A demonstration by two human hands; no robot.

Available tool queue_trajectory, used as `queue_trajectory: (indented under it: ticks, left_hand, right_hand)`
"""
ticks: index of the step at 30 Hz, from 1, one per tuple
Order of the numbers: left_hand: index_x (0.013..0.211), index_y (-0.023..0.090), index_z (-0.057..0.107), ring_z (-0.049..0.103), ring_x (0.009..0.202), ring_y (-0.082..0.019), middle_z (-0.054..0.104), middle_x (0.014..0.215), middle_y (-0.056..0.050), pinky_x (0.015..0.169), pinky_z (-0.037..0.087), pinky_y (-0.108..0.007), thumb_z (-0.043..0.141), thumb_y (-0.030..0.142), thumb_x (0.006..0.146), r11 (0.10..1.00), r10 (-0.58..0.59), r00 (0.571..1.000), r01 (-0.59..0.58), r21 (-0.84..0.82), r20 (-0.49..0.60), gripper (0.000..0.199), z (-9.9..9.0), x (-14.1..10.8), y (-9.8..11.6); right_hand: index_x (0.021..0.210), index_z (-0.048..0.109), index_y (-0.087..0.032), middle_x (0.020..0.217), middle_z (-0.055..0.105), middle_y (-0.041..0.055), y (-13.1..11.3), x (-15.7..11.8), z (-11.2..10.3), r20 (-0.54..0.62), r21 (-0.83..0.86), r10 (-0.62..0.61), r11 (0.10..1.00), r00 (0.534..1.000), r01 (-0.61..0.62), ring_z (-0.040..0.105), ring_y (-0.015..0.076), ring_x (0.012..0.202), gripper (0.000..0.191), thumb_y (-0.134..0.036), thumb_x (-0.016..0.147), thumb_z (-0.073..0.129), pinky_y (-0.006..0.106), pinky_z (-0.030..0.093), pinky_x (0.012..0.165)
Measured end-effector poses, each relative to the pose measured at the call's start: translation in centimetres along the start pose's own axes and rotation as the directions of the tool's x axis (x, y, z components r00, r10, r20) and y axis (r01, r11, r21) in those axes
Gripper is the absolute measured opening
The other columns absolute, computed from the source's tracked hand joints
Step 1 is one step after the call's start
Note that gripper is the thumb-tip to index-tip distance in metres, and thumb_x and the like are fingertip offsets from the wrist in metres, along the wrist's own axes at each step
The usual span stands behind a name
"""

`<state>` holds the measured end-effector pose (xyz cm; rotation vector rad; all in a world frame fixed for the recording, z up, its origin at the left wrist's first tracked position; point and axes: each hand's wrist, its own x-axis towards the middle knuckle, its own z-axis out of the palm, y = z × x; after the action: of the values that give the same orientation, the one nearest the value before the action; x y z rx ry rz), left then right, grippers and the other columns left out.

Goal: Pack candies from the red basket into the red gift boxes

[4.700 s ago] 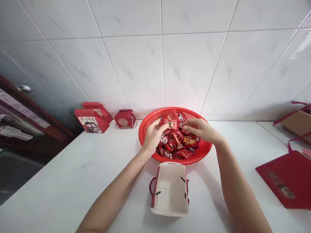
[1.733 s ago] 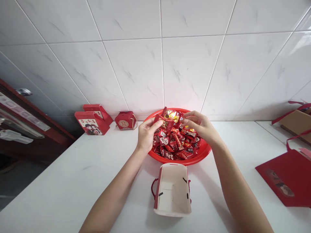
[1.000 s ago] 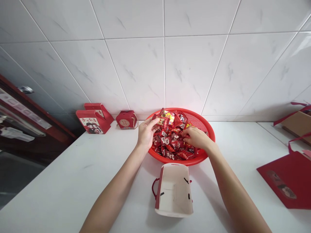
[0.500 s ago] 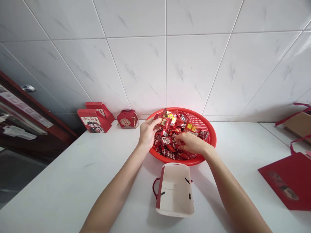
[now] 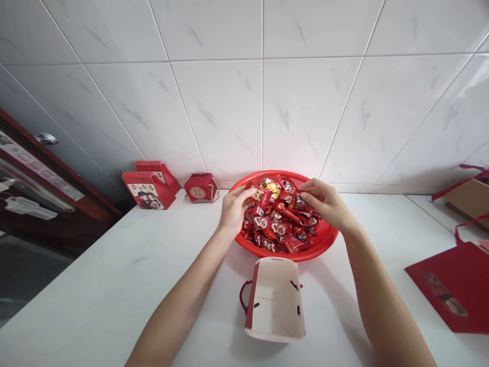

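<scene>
A red plastic basket (image 5: 327, 240) holds a heap of wrapped candies (image 5: 280, 228), mostly red and dark, several with pale print. Over its left side, my left hand (image 5: 234, 210) is closed, with thumb and fingers pinching red-and-yellow wrapped candies (image 5: 261, 194). At the right side of the heap, the fingers of my right hand (image 5: 324, 201) are closed at a wrapped candy (image 5: 300, 203); its palm is hidden from view. In front of the basket lies an open carton (image 5: 275, 311), white inside and red outside, with a red cord handle; no candies show in it.
At the wall on the left stand red printed boxes (image 5: 148, 191) and a small red box (image 5: 200, 187) with a cord. A red bag (image 5: 454, 285) lies on the right, near a brown-sided box (image 5: 469, 199). The tiled wall (image 5: 229, 112) rises behind the basket.
My right hand has moved from the middle of the heap to its right side, uncovering candies in the middle. My left hand stays almost in place with its candies.
</scene>
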<state>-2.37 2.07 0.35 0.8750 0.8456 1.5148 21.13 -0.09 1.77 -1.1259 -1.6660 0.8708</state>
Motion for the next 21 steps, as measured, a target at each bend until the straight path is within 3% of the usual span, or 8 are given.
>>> queue_trajectory:
  ticks: [5,8,13,17,21]
  left_hand:
    - [0.064,0.019,0.078,0.065,0.065,-0.015,0.073,0.068,0.001,0.065,0.054,-0.027,0.09,0.031,0.053,0.998,-0.011,0.997,0.006,0.059,0.072,0.02,0.2,-0.2,0.0]
    - [0.067,0.02,0.079,0.065,0.063,-0.015,0.073,0.068,0.001,0.065,0.055,-0.028,0.091,0.034,0.054,0.997,-0.024,0.993,0.015,0.081,0.118,0.023,0.3,-0.3,-0.1]
    - [0.065,0.02,0.077,0.064,0.062,-0.015,0.071,0.066,0.002,0.063,0.054,-0.027,0.093,0.034,0.051,0.995,-0.06,0.989,0.048,0.091,0.138,0.026,0.3,-0.4,0.1]
    - [0.068,0.019,0.078,0.064,0.066,-0.014,0.072,0.069,0.001,0.066,0.054,-0.026,0.091,0.034,0.053,0.997,-0.05,0.987,0.039,0.072,0.151,0.025,0.3,-0.4,0.1]
    - [0.071,0.019,0.078,0.063,0.067,-0.014,0.072,0.07,0.001,0.07,0.053,-0.027,0.089,0.032,0.056,0.999,-0.035,0.983,0.027,0.042,0.182,0.022,0.2,-0.3,0.1]
  right_hand:
    - [0.102,0.068,-0.021,0.08,0.07,0.0025,-0.7,-0.1,0.0,-0.06,0.127,0.025,0.992,0.998,-0.017,0.057,0.0155,0.065,0.041,-0.056,0.082,0.075,0.03,0.046,0.059]
    - [0.097,0.072,-0.02,0.083,0.07,0.0036,-0.9,-0.2,0.2,-0.042,0.164,0.065,0.985,0.997,-0.057,0.058,0.0158,0.069,0.042,-0.059,0.08,0.077,0.029,0.048,0.061]
    - [0.083,0.068,-0.022,0.079,0.062,-0.0005,-0.9,0.0,0.9,-0.041,0.307,0.122,0.946,0.992,-0.104,0.057,0.0151,0.073,0.043,-0.062,0.076,0.08,0.029,0.054,0.066]
    - [0.086,0.068,-0.023,0.085,0.064,0.0,-0.5,0.2,1.2,-0.041,0.362,0.214,0.913,0.976,-0.185,0.059,0.0151,0.074,0.045,-0.064,0.074,0.081,0.026,0.053,0.058]
    - [0.088,0.068,-0.021,0.093,0.069,0.0025,-0.2,0.2,1.4,0.0,0.353,0.223,0.912,0.975,-0.208,0.063,0.0159,0.078,0.041,-0.057,0.075,0.083,0.027,0.055,0.063]
